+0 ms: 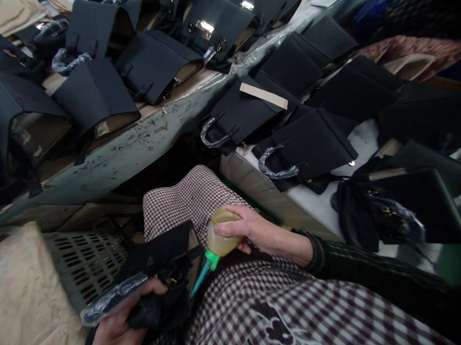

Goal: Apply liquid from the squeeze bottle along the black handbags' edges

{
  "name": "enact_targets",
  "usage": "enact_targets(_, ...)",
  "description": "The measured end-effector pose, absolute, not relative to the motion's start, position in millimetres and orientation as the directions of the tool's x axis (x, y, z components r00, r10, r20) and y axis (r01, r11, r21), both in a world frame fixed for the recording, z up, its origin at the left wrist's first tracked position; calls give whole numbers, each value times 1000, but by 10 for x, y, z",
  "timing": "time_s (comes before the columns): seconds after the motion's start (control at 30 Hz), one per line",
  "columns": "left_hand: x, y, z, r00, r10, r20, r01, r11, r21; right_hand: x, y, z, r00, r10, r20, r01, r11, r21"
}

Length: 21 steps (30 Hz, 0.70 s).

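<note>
My right hand (243, 229) is wrapped round a yellowish squeeze glue bottle (220, 236), tilted with its green cap and thin teal nozzle pointing down. The nozzle tip is at the open edge of a black handbag (159, 251) lying across my lap; whether it touches cannot be made out. With my left hand (124, 313) I grip this handbag near its plastic-wrapped handle (116, 295). Part of the left fingers is hidden behind the bag's dark material.
Several black handbags stand on the left worktable (139, 137), and several more lie on the right table (313, 210). A slotted plastic basket (88, 265) is at my left, beside a tan covered block (23, 290). A checked apron (270, 303) covers my lap.
</note>
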<state>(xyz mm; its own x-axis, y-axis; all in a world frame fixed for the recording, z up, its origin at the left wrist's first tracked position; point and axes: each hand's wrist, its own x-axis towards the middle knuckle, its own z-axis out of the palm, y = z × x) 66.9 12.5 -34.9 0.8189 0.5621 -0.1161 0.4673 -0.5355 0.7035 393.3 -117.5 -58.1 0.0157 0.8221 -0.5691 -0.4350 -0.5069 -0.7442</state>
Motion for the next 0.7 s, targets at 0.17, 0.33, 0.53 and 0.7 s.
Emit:
enact_targets(0.17,663,103,-348,800,594,-91,478,-538,694,3844,-1256,-481,16,834,-552,-493,-474,-730)
enact_targets(0.33,705,92,-312,785,613,-86,493,-534,687,3893,-1287,-539,64,823,-564,-400,-496,-771)
enact_targets(0.53,699,93,-332,778,610,-149,512,-479,713,4025,-1218,-661,186,800,-571,-181,-543,-820)
enact_targets(0.7,722,91,-310,767,627,-136,511,-470,720,4022,-1185,-776,281,800,-530,-16,-549,-836)
